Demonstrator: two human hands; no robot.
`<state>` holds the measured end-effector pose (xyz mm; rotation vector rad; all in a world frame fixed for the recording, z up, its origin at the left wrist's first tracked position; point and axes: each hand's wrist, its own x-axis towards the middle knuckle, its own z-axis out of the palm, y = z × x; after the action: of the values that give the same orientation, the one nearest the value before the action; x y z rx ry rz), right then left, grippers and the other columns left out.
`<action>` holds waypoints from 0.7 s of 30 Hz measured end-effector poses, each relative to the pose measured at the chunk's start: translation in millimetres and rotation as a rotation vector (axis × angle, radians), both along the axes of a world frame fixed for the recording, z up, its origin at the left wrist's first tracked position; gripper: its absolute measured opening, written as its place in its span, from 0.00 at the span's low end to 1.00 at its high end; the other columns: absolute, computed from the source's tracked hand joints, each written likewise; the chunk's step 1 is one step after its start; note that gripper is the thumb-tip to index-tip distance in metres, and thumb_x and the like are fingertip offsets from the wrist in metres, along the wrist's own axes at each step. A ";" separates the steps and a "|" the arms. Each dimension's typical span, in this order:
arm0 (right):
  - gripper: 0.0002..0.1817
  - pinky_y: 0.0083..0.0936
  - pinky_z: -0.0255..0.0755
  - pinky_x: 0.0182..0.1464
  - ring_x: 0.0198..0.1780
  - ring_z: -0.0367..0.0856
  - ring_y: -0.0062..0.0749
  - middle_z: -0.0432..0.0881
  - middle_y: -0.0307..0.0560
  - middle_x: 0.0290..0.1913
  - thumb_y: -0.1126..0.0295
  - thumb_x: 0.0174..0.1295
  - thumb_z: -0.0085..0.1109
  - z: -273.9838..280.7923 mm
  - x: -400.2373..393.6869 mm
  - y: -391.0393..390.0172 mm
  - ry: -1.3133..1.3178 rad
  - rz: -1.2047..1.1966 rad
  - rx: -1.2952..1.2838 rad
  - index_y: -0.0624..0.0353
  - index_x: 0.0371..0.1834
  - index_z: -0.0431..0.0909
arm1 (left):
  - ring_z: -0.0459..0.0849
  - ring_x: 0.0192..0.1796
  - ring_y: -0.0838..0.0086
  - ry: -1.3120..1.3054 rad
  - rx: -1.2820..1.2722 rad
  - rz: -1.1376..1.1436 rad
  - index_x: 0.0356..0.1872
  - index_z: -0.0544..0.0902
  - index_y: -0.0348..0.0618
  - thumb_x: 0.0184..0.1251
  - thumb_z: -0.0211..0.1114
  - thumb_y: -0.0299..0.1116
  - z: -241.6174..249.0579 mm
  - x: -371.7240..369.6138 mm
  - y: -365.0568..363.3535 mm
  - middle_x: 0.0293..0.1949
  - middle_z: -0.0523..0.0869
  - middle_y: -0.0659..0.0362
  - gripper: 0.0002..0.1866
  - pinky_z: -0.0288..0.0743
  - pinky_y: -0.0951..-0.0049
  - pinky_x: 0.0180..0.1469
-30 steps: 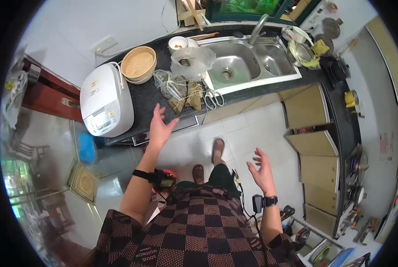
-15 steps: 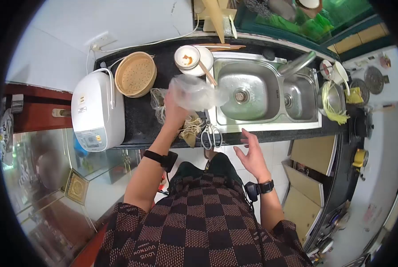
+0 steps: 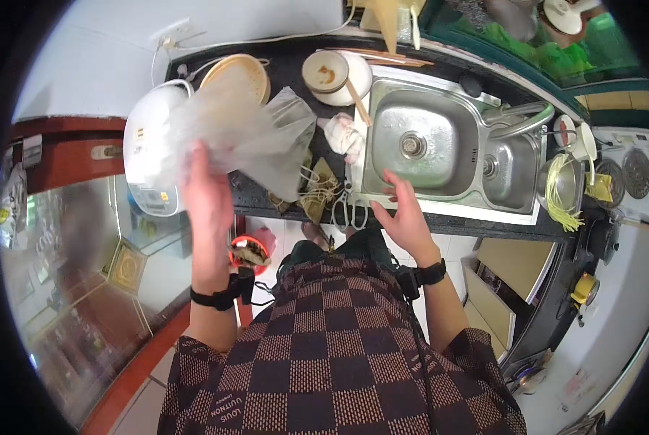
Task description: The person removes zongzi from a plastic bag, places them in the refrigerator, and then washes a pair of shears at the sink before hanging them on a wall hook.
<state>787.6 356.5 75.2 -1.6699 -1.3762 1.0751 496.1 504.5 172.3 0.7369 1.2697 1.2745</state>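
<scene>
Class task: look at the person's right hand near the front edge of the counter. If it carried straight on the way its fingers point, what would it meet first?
Probably the front rim of the stainless steel double sink; the open right hand points up into its large basin. Depth is unclear.

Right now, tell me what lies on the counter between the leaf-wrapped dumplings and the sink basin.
In the head view, a pair of scissors lies between the leaf-wrapped dumplings and the sink basin, at the counter's front edge, close to the right hand.
</scene>
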 end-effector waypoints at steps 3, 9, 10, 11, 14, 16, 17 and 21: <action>0.34 0.34 0.76 0.54 0.54 0.80 0.42 0.74 0.54 0.56 0.70 0.65 0.66 -3.6 -10.7 6.6 0.010 0.062 -0.006 0.60 0.74 0.64 | 0.83 0.58 0.68 -0.066 0.073 0.264 0.62 0.76 0.32 0.80 0.57 0.36 16.5 -32.8 -15.3 0.58 0.83 0.53 0.19 0.74 0.64 0.63; 0.34 0.36 0.74 0.61 0.59 0.78 0.47 0.72 0.56 0.61 0.68 0.64 0.68 -15.8 -46.2 11.9 0.088 0.219 -0.124 0.62 0.71 0.65 | 0.77 0.63 0.69 0.215 -0.007 0.342 0.67 0.73 0.33 0.79 0.57 0.33 -9.5 -72.4 -37.4 0.62 0.80 0.54 0.21 0.68 0.67 0.68; 0.34 0.36 0.74 0.61 0.59 0.78 0.47 0.72 0.56 0.61 0.68 0.64 0.68 -19.9 -54.1 13.6 0.086 0.223 -0.124 0.62 0.71 0.65 | 0.77 0.63 0.69 0.213 -0.008 0.346 0.67 0.73 0.33 0.79 0.57 0.33 -16.4 -79.2 -39.9 0.62 0.80 0.54 0.21 0.68 0.67 0.68; 0.35 0.36 0.72 0.63 0.61 0.76 0.50 0.70 0.58 0.62 0.68 0.63 0.68 -27.9 -63.1 15.1 0.036 0.239 -0.078 0.63 0.72 0.64 | 0.77 0.64 0.69 0.247 -0.006 0.333 0.67 0.73 0.33 0.79 0.58 0.34 -22.7 -85.7 -40.8 0.63 0.80 0.54 0.22 0.68 0.67 0.68; 0.40 0.39 0.65 0.71 0.69 0.68 0.58 0.65 0.64 0.69 0.67 0.60 0.70 -44.6 -92.5 21.1 -0.026 0.253 0.006 0.67 0.73 0.60 | 0.76 0.65 0.70 0.353 -0.086 0.319 0.67 0.73 0.31 0.77 0.61 0.36 -39.1 -118.2 -46.7 0.64 0.79 0.53 0.25 0.67 0.68 0.68; 0.44 0.43 0.60 0.74 0.71 0.63 0.60 0.62 0.65 0.72 0.66 0.57 0.72 -47.4 -112.6 28.6 -0.199 0.223 0.085 0.68 0.74 0.58 | 0.76 0.64 0.69 0.468 -0.182 0.099 0.70 0.69 0.29 0.76 0.63 0.36 -47.6 -142.1 -50.8 0.64 0.78 0.52 0.29 0.69 0.68 0.67; 0.46 0.48 0.56 0.76 0.73 0.58 0.62 0.60 0.66 0.74 0.65 0.55 0.73 -57.6 -121.8 31.1 -0.169 0.214 0.066 0.69 0.74 0.58 | 0.76 0.64 0.69 0.461 -0.180 0.103 0.70 0.69 0.29 0.76 0.63 0.36 -54.7 -149.9 -54.8 0.64 0.78 0.52 0.29 0.69 0.68 0.67; 0.46 0.50 0.57 0.73 0.71 0.60 0.60 0.64 0.62 0.70 0.63 0.54 0.74 -70.4 -152.3 41.6 -0.338 0.192 0.083 0.67 0.74 0.59 | 0.78 0.59 0.70 0.628 -0.014 -0.165 0.71 0.68 0.37 0.75 0.65 0.38 -59.6 -156.7 -59.5 0.58 0.81 0.55 0.29 0.72 0.68 0.63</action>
<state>635.3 398.2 4.8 -1.7409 -1.8019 0.8499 339.4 445.0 112.7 1.2657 1.6678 0.9235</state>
